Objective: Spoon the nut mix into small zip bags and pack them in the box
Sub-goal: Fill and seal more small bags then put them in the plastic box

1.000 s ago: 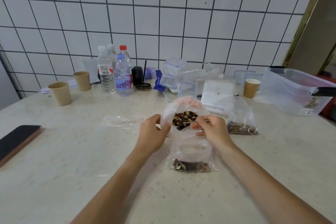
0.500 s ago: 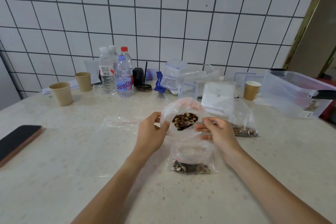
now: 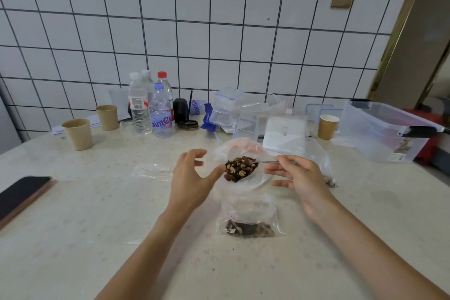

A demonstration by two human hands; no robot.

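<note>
A clear bag of nut mix [image 3: 239,173] stands open at the table's middle. My right hand [image 3: 298,178] pinches the handle of a metal spoon [image 3: 266,161], whose bowl sits heaped with nuts over the bag's mouth. My left hand [image 3: 192,178] is just left of the bag with fingers spread and apart from the rim; only the thumb reaches the bag's side. In front of the bag lies a small zip bag [image 3: 248,223] with nuts in its bottom. A clear plastic box [image 3: 379,134] stands at the far right.
An empty zip bag [image 3: 152,170] lies left of my hands and another bag with nuts [image 3: 321,165] lies right of them. A phone [image 3: 22,192] lies at the left edge. Paper cups [image 3: 78,133], water bottles [image 3: 160,114] and small containers [image 3: 227,107] line the back wall.
My left hand has let go of the bag's rim and spread its fingers. My right hand has drawn to the right, bringing the spoon up loaded with nuts.
</note>
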